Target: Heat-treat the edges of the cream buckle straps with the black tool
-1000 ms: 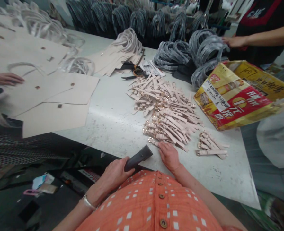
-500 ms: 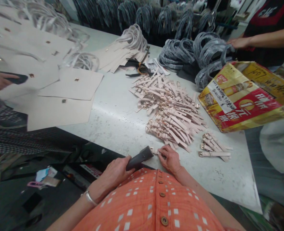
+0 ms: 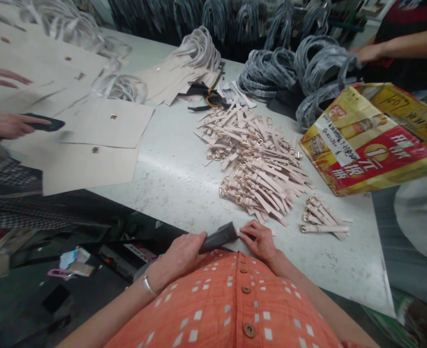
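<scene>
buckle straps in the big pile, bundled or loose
Loose: the straps overlap at differing angles on the table, with nothing visibly binding them.

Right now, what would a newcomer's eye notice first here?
Probably the heap of pale buckled straps in the middle of the table, then the yellow box at its right side. At the near edge, the left hand holds a dark tool beside the right hand, which pinches a strap.

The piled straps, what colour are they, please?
The piled straps look pale pinkish beige in the head view.
</scene>
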{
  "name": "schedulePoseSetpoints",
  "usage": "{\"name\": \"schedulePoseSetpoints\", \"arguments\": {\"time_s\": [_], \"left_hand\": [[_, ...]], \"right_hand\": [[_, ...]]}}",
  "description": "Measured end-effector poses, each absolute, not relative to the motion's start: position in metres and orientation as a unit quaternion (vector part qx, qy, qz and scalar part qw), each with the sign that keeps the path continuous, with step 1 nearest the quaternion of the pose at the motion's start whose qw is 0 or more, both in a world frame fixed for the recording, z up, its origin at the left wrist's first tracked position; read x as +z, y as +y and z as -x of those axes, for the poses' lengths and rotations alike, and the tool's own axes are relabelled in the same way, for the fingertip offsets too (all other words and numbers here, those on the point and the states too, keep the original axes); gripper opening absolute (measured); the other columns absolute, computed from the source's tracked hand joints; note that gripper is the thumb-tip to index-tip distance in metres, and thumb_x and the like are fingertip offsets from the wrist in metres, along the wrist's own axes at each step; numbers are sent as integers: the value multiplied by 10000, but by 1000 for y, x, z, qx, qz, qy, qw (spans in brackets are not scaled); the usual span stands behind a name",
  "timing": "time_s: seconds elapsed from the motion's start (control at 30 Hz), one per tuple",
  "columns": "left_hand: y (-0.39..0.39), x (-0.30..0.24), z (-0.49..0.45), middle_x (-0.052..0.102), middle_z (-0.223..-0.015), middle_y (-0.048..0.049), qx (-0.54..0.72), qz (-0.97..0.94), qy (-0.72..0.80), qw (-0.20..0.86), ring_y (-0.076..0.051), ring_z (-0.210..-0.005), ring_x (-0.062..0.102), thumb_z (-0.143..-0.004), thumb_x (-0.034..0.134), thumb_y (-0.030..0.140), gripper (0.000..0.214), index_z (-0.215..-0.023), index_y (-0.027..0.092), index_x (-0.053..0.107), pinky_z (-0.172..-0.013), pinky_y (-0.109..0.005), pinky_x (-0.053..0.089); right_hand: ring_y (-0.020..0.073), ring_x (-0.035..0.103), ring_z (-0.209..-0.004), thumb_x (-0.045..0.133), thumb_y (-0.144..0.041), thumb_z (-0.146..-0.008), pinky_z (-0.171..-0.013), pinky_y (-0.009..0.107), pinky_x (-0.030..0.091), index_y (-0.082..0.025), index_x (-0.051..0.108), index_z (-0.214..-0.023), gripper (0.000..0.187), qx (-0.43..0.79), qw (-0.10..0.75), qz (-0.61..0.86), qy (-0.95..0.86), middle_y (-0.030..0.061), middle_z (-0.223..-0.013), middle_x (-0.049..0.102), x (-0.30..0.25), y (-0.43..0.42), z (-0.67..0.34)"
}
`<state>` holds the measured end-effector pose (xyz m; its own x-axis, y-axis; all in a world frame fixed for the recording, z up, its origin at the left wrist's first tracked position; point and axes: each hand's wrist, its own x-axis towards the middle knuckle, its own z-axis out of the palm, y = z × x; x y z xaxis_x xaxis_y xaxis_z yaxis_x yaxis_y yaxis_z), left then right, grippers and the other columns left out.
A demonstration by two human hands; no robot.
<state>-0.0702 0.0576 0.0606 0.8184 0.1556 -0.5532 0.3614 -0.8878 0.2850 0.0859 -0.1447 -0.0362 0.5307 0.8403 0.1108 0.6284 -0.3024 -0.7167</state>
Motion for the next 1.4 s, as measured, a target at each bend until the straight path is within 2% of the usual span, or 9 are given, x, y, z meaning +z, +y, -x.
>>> {"name": "schedulePoseSetpoints", "arguments": {"time_s": [0.27, 0.57, 0.83, 1.1, 1.27, 1.4], "left_hand": [[64, 57, 76, 663, -863, -100, -254, -938, 135, 195, -253, -816, 629, -818, 400, 521, 360, -946, 214, 539, -666, -315, 442], [59, 61, 70, 669, -874, -107, -266, -932, 149, 196, -254, -816, 635, -807, 388, 569, 425, -940, 201, 552, -659, -308, 450], [60, 71, 70, 666, -885, -105, -270, -923, 156, 224, -245, -843, 627, -806, 418, 519, 403, -966, 186, 579, -694, -297, 451], [58, 65, 72, 667, -885, -111, -264, -931, 140, 209, -251, -825, 629, -818, 363, 582, 467, -967, 192, 571, -687, -317, 458], [57, 66, 71, 665, -899, -112, -263, -929, 144, 216, -243, -832, 626, -810, 363, 601, 497, -977, 185, 578, -687, -300, 448], [57, 68, 69, 664, -869, -104, -261, -928, 145, 222, -244, -803, 626, -801, 379, 605, 484, -943, 190, 583, -664, -299, 442]], "right_hand": [[138, 580, -801, 526, -273, -863, -717, 246, 456, -218, 676, -892, 163, 163, 373, 774, -485, 44, -902, 613, -36, -143, -85], [125, 531, -775, 499, -224, -855, -650, 216, 368, -188, 561, -828, 77, 235, 228, 792, -515, 11, -882, 555, -13, -129, -96], [104, 526, -745, 448, -181, -849, -634, 205, 345, -194, 523, -780, 103, 283, 232, 791, -490, -5, -895, 554, -2, -121, -98], [110, 487, -623, 483, -187, -803, -532, 227, 259, -192, 553, -724, 106, 256, 149, 844, -448, -1, -769, 560, 7, -107, -95], [116, 502, -645, 466, -195, -833, -567, 220, 295, -195, 535, -780, 87, 244, 190, 837, -452, -2, -759, 563, 5, -110, -98], [121, 507, -603, 449, -232, -848, -578, 215, 333, -197, 522, -786, 102, 274, 282, 828, -399, -21, -639, 550, -12, -110, -104]]}}
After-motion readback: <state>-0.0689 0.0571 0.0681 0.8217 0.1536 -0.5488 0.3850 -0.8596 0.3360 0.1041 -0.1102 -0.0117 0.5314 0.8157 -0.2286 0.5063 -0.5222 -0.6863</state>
